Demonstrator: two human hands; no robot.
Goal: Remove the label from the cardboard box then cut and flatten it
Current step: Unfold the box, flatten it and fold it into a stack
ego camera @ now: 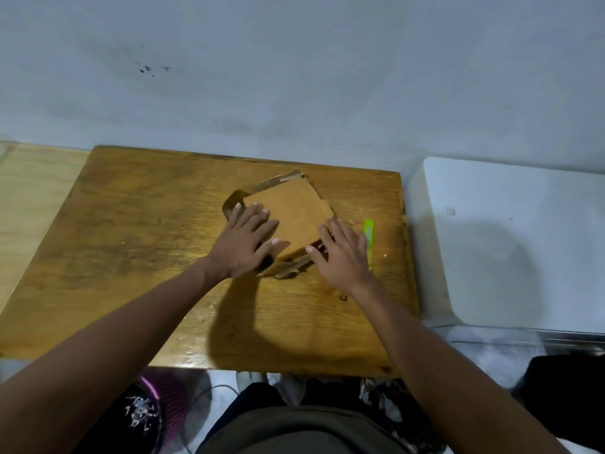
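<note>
A brown cardboard box (293,213) lies squashed nearly flat near the back right of the wooden table (137,244), its flaps sticking out at the far and near corners. My left hand (244,240) presses on its left side with straight, spread fingers. My right hand (340,252) lies flat against the box's right near edge. A lime-green cutter (369,235) lies on the table just right of my right hand, partly hidden by it. No label shows on the box's upper face.
A white surface (523,244) stands right of the table. A lighter wooden surface (29,204) adjoins on the left. A purple basket (157,407) with scraps sits on the floor below the front edge. A grey wall rises behind the table.
</note>
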